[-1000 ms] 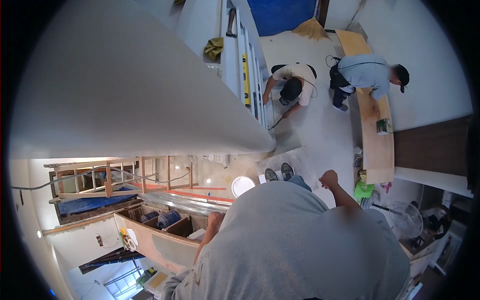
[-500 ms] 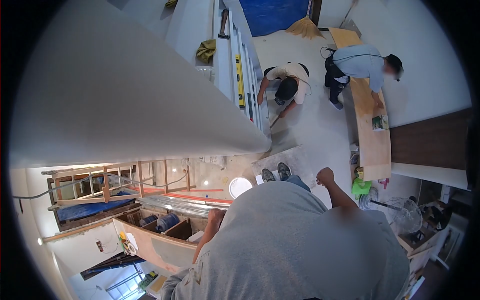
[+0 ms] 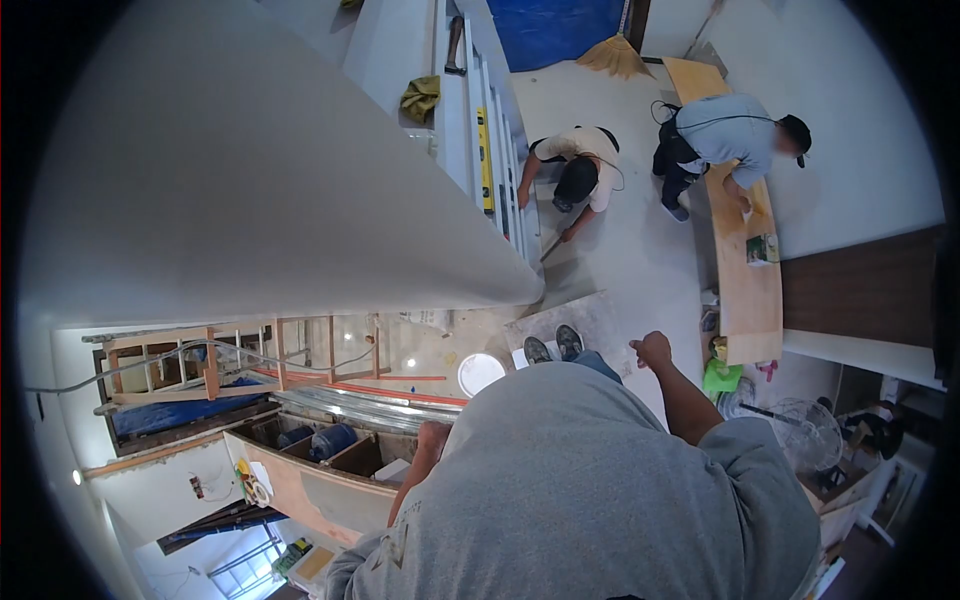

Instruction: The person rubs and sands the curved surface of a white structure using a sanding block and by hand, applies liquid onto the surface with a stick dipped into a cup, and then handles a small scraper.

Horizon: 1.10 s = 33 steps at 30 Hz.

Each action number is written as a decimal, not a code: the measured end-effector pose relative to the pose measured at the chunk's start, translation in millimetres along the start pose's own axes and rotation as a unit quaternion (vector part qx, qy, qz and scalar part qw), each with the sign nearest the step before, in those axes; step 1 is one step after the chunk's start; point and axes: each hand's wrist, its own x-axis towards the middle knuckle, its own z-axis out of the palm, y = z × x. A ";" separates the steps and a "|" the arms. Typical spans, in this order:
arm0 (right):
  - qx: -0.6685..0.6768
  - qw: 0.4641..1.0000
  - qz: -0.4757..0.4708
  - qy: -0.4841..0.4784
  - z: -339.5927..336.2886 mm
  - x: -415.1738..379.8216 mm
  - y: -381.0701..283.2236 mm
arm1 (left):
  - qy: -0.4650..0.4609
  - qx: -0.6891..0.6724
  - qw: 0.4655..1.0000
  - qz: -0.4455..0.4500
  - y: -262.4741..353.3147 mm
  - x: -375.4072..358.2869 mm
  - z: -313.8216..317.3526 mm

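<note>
My left hand (image 3: 433,437) hangs at my left side, beside the open wooden compartment box (image 3: 345,487). Its fingers are mostly hidden from me, and whether it touches the box's edge cannot be told. Out in front on the right is my right hand (image 3: 653,350), its fingers curled in, with no object visible in them. Below it my shoes (image 3: 554,345) stand near a grey floor board (image 3: 557,317). The front of my grey shirt (image 3: 570,480) covers much of the lower view.
One co-worker (image 3: 578,175) crouches ahead with a long tool near the floor. Another person (image 3: 730,130) bends over a long plywood board (image 3: 745,310) on the right. A white bucket (image 3: 481,374), a wooden frame (image 3: 210,365), a stand fan (image 3: 805,432) and a yellow level (image 3: 485,160) surround me.
My right forearm has swung slightly, and that hand has turned a little. The person at the plywood has moved a hand back along the board. My left hand has hardly moved.
</note>
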 end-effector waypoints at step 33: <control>0.216 0.834 -0.438 0.256 -132.8 31.9 -398.1 | 0.168 -0.165 0.963 0.134 109.0 37.5 -53.8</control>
